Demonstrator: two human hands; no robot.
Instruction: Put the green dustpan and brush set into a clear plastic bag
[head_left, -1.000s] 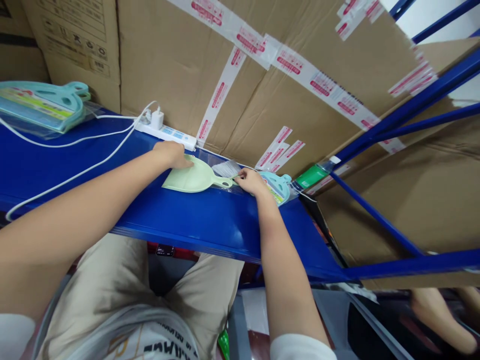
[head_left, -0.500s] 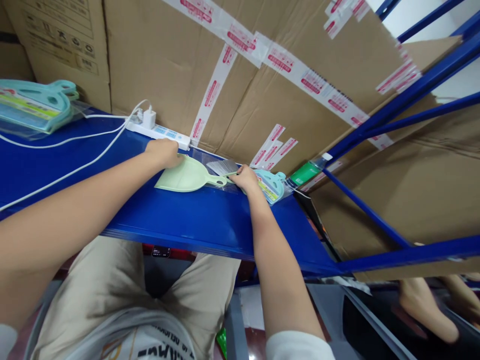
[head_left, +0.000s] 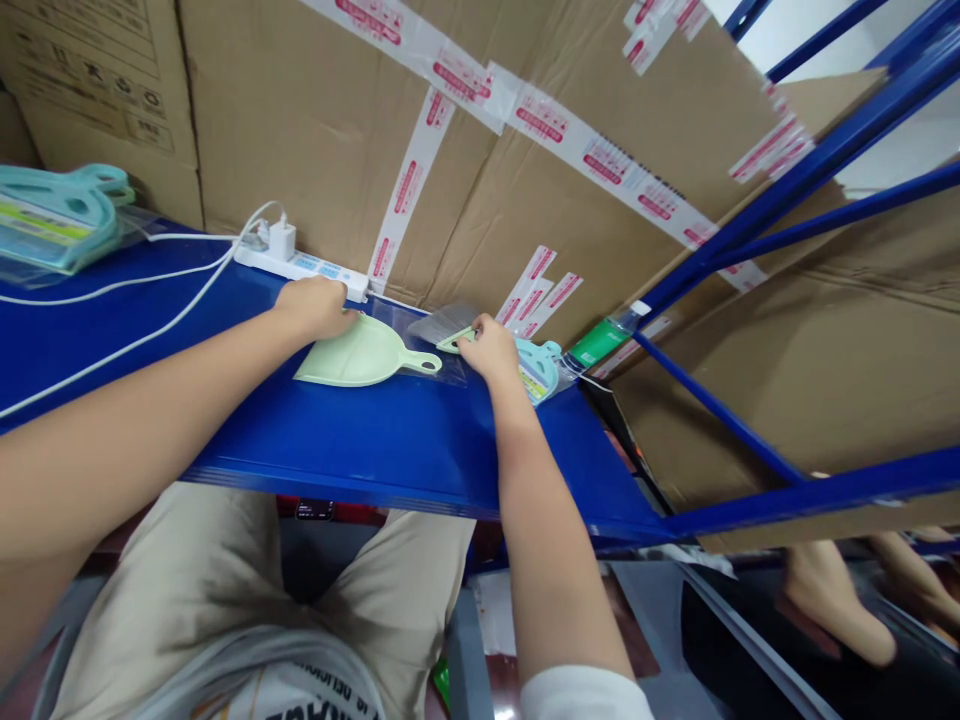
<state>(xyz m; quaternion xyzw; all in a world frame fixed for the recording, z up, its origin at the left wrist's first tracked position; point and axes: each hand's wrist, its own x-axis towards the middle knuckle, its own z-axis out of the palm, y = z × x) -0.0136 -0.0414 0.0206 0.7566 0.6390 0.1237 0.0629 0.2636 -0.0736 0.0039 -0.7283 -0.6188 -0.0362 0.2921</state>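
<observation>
Both hands are out on the blue bench (head_left: 390, 440). Left hand (head_left: 311, 305) lies flat, fingers loosely together, pressing the far edge of the green dustpan (head_left: 352, 358). Right hand (head_left: 489, 350) is pinched on the pale green handle of the brush (head_left: 448, 328), whose grey bristles point away toward the boxes.

Behind everything, big cardboard boxes (head_left: 480, 180) with red-and-white tape form a wall at the back of the bench, close behind both hands. Blue rack beams (head_left: 787, 180) cross on the right, one running low in front at the bench's right end.

Dustpan lies flat mid-bench, between the hands, handle toward the right hand, resting on a clear plastic bag (head_left: 450, 370). Brush sits just past the dustpan's handle, on the bag too.

Just right of the right hand, partly hidden by it, lies a teal dustpan set (head_left: 541, 366) with a printed label. Beyond that, a green-labelled bottle (head_left: 604, 340) lies on its side against the boxes.

White power strip (head_left: 300, 268) runs along the box wall, touching or just behind the left hand, with a charger plugged in. White cable (head_left: 142, 290) trails left across the bench. Far left, well apart, a stack of teal sets (head_left: 56, 215) in plastic.
</observation>
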